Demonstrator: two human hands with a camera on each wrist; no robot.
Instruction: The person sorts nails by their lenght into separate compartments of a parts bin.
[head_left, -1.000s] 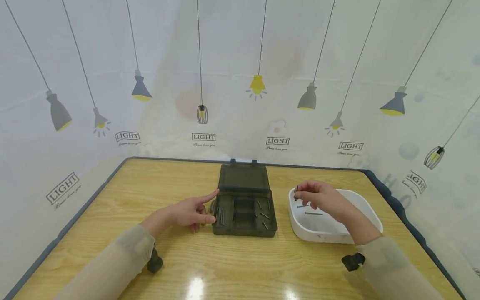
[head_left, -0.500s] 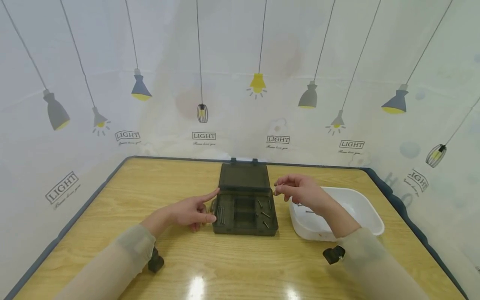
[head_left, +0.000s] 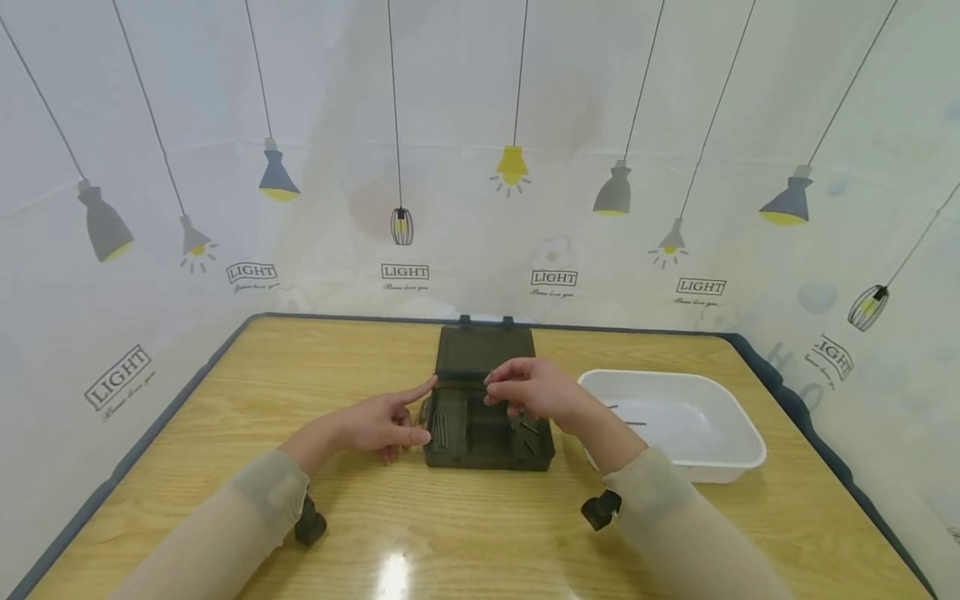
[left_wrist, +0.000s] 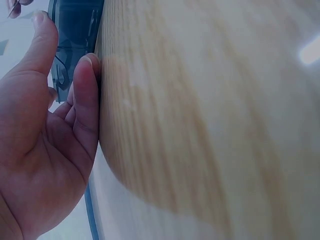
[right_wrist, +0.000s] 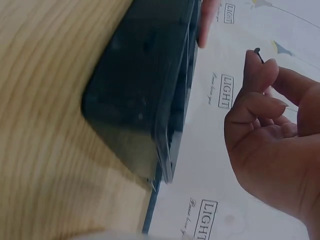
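Note:
A dark translucent plastic box (head_left: 487,460) stands on the table, its lid (head_left: 480,346) swung back. Long screws (head_left: 441,431) lie in its left compartment, and shorter screws (head_left: 529,447) lie loose in the right one, partly covered by my hand. My left hand (head_left: 371,425) rests at the box's left side, thumb and index finger stretched out against its edge. Above the middle compartments, my right hand (head_left: 536,387) pinches a small dark screw (right_wrist: 257,51) between thumb and index finger. Its head pokes out past the fingertips in the right wrist view; the fingers hide the rest.
A white tray (head_left: 708,473) sits right of the box, with a few long screws (head_left: 636,423) at its left end, partly behind my right forearm. Behind the wooden table (head_left: 337,517) hangs a white curtain (head_left: 480,92) printed with lamps.
My right hand has moved left from over the white tray to above the box, carrying the pinched screw. My left hand has stayed at the box's left edge.

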